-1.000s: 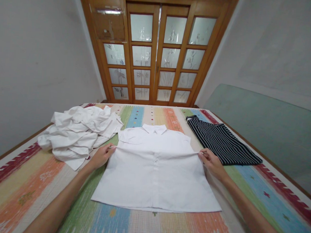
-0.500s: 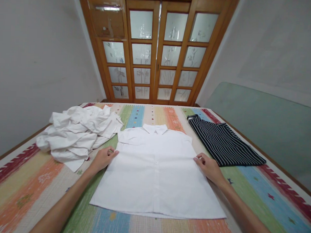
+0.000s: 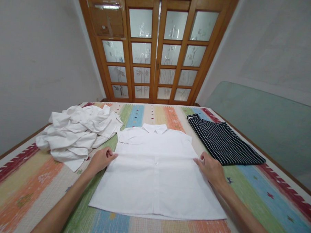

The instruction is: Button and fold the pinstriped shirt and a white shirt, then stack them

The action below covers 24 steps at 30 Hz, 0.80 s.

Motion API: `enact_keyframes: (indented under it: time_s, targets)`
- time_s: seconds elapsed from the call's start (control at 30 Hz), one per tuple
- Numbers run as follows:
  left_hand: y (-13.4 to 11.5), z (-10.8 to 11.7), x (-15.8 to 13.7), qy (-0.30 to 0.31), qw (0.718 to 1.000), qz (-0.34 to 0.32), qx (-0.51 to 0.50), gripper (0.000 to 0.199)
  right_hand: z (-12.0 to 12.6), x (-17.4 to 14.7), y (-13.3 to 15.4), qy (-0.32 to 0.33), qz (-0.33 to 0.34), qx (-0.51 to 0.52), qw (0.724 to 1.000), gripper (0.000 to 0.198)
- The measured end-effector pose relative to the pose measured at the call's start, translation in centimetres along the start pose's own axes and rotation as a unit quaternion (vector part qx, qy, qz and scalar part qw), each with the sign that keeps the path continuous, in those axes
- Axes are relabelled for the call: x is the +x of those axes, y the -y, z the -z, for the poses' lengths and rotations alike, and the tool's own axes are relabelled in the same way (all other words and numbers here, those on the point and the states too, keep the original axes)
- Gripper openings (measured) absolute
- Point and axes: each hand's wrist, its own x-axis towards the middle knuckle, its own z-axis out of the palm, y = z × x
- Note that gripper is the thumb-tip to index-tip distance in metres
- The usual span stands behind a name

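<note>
A white short-sleeved shirt (image 3: 152, 181) lies flat in front of me, its collar (image 3: 155, 128) pointing away and its button placket running down the middle. At its left edge, my left hand (image 3: 102, 159) has its thumb on the cloth and its fingers curled. My right hand (image 3: 210, 167) grips the opposite edge the same way, thumb on the fabric. Between the two hands a shallow crease crosses the shirt from side to side. The fingertips beneath the cloth are hidden.
A heap of crumpled white cloth (image 3: 77, 133) lies to the left. On the right rests a folded black-and-white striped garment (image 3: 221, 141). A colourful striped cover (image 3: 33, 197) spreads under everything. Walls flank both sides, and wooden glazed doors (image 3: 158, 51) stand beyond the far edge.
Both hands stay at the shirt's side edges. Their thumbs are now straighter and the index fingers more curled back. The shirt has barely moved.
</note>
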Motion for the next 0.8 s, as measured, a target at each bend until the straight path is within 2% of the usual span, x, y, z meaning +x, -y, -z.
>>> enact_keyframes:
  time_s: [0.07, 0.13, 0.27, 0.43, 0.53, 0.67, 0.8]
  targets:
    - [-0.1, 0.1, -0.4, -0.010, 1.000, 0.010, 0.017, 0.032, 0.6, -0.4, 0.3, 0.009, -0.018, -0.026, 0.999, 0.022]
    - [-0.1, 0.4, -0.9, -0.005, 1.000, 0.023, 0.009, 0.032, 1.4, -0.7, 0.3, 0.045, -0.032, 0.000, 0.998, 0.024]
    - [0.3, 1.1, -1.9, 0.039, 0.996, 0.043, -0.072, 0.035, 2.3, -1.3, -0.9, 0.121, -0.046, 0.109, 0.986, 0.031]
    - [0.9, 1.7, -2.8, 0.090, 0.982, 0.076, -0.149, 0.044, 1.9, -2.5, -2.4, 0.207, -0.013, 0.256, 0.944, 0.042]
    - [0.9, 1.7, -3.1, 0.126, 0.966, 0.094, -0.203, 0.045, 1.8, -3.0, -2.4, 0.213, 0.000, 0.316, 0.925, 0.043]
    - [0.2, 2.4, -3.4, 0.163, 0.946, 0.075, -0.271, 0.044, 2.8, -2.7, -1.9, 0.204, -0.009, 0.377, 0.903, 0.045]
    - [-0.7, 3.9, -3.4, 0.143, 0.931, 0.051, -0.332, 0.041, 4.7, -1.9, -1.7, 0.204, -0.016, 0.410, 0.889, 0.046]
